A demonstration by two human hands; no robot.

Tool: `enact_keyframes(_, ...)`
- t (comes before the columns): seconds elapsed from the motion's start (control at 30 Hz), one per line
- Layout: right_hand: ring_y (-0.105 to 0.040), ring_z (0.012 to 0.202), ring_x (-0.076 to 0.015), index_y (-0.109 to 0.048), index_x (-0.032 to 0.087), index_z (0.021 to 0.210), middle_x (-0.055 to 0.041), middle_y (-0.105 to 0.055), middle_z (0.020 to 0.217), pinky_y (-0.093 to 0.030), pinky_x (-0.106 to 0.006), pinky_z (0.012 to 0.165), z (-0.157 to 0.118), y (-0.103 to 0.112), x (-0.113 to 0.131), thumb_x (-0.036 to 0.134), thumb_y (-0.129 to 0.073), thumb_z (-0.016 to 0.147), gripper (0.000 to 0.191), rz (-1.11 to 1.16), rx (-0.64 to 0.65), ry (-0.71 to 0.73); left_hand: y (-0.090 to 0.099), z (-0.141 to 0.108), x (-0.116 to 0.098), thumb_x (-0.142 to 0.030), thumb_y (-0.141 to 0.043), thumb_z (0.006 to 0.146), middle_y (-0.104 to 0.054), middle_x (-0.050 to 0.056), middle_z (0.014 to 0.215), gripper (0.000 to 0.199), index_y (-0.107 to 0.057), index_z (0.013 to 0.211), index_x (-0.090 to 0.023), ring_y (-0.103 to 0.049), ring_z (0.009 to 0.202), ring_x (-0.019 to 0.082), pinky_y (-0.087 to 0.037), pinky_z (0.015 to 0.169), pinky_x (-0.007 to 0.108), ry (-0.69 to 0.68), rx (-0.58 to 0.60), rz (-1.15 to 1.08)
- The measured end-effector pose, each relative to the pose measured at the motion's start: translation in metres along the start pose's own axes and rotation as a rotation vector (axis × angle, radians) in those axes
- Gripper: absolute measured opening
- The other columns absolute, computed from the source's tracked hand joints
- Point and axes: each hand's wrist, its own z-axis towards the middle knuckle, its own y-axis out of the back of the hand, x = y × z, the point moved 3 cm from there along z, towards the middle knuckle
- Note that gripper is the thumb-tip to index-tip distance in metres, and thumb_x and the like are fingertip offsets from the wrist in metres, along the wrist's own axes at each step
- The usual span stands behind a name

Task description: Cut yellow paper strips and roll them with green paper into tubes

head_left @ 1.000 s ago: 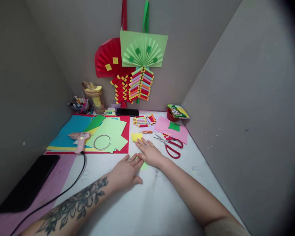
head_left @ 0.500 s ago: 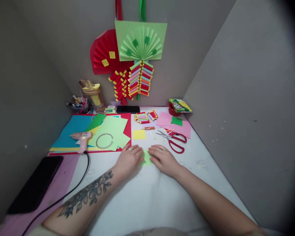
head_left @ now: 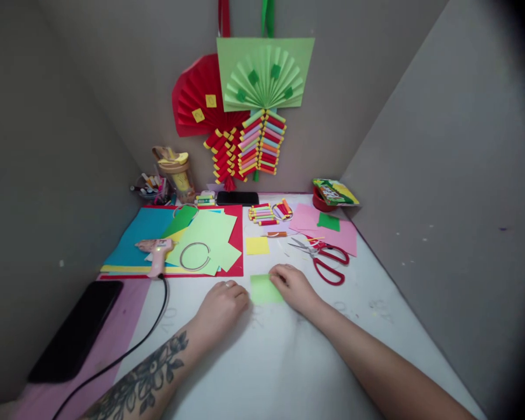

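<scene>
A small light-green paper piece [head_left: 262, 289] lies on the white tabletop between my hands. My right hand [head_left: 294, 287] is at its right side, thumb and fingers pinched together on the paper's upper right edge. Just left of the paper rests my left hand [head_left: 223, 306], its fingers curled in and a ring on one finger; I see nothing in it. A yellow paper piece [head_left: 257, 245] sits beyond the green one. Red-handled scissors [head_left: 328, 265] lie with blades parted, up and right of my right hand.
At left, a pink hot glue gun [head_left: 158, 256] rests on coloured sheets [head_left: 126, 233], its cord trailing forward beside a black phone-like slab [head_left: 76, 332]. Rolled paper tubes [head_left: 262, 214] lie at the back. Paper fan decorations [head_left: 266, 76] hang on the wall.
My left hand has drawn back left and down from the green paper, its fingers curling. More of the paper shows now. My right hand stays at its right side. The view has shifted slightly.
</scene>
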Motion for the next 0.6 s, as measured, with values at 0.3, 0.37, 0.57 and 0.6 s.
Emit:
enact_keyframes(0.3, -0.05, 0.1, -0.0258, -0.058, 0.017, 0.107, -0.0104, -0.059, 0.101, -0.043, -0.043, 0.087, 0.002, 0.001, -0.007, 0.019, -0.052, 0.081, 0.027, -0.204, -0.114, 0.065, 0.048, -0.016, 0.067, -0.023, -0.044, 0.085, -0.062, 0.012, 0.096, 0.022, -0.063, 0.092, -0.017, -0.054, 0.094, 0.028, -0.041, 0.074, 0.037, 0.518, -0.138, 0.339)
enact_keyframes(0.37, -0.05, 0.103, -0.0257, -0.059, 0.017, 0.107, -0.0112, -0.058, 0.104, -0.043, -0.043, 0.089, -0.004, 0.003, -0.002, 0.02, -0.052, 0.082, 0.026, -0.194, -0.17, 0.142, 0.046, -0.018, 0.077, -0.025, -0.043, 0.085, -0.061, 0.014, 0.091, 0.023, -0.063, 0.087, -0.014, -0.055, 0.092, 0.029, -0.042, 0.074, 0.037, 0.553, -0.089, 0.374)
enact_keyframes(0.57, -0.056, 0.099, -0.0223, -0.065, 0.021, 0.102, -0.0081, -0.065, 0.105, -0.046, -0.042, 0.087, -0.028, 0.006, 0.013, 0.015, -0.048, 0.086, 0.024, -0.201, -0.149, 0.354, 0.053, -0.021, 0.082, -0.027, -0.034, 0.089, -0.059, 0.017, 0.099, 0.03, -0.059, 0.088, -0.012, -0.055, 0.095, 0.03, -0.042, 0.074, 0.037, 0.617, -0.252, 0.446)
enact_keyframes(0.6, -0.056, 0.099, -0.022, -0.065, 0.022, 0.103, -0.0078, -0.066, 0.105, -0.047, -0.042, 0.086, -0.03, 0.006, 0.014, 0.014, -0.047, 0.086, 0.026, -0.201, -0.141, 0.367, 0.056, -0.022, 0.077, -0.03, -0.033, 0.09, -0.059, 0.018, 0.101, 0.031, -0.059, 0.09, -0.012, -0.055, 0.096, 0.03, -0.042, 0.074, 0.037, 0.644, -0.326, 0.419)
